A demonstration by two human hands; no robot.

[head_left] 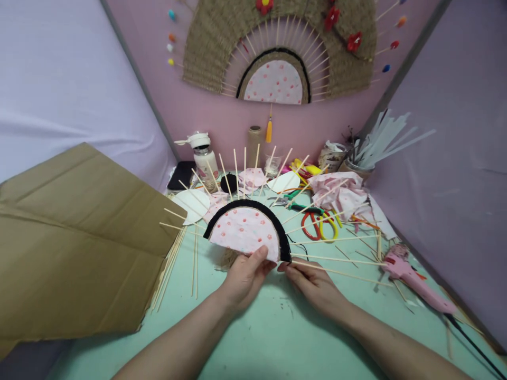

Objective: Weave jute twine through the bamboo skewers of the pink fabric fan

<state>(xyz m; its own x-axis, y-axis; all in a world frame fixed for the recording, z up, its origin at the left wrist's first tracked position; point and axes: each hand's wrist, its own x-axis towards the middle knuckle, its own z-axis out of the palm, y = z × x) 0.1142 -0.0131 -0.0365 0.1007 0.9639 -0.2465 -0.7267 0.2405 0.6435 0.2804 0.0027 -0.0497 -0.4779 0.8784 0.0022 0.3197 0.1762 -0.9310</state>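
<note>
Holding fan (243, 229), hands (246, 278) (315, 282) at lower right edge

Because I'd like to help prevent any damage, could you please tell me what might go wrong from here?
The long, thin sticks fanning out from the half-round panel could snag or snap, since some appear to reach close to the pink glue gun. The black strand curling near the right hand might tangle with them if the panel is turned.
</note>
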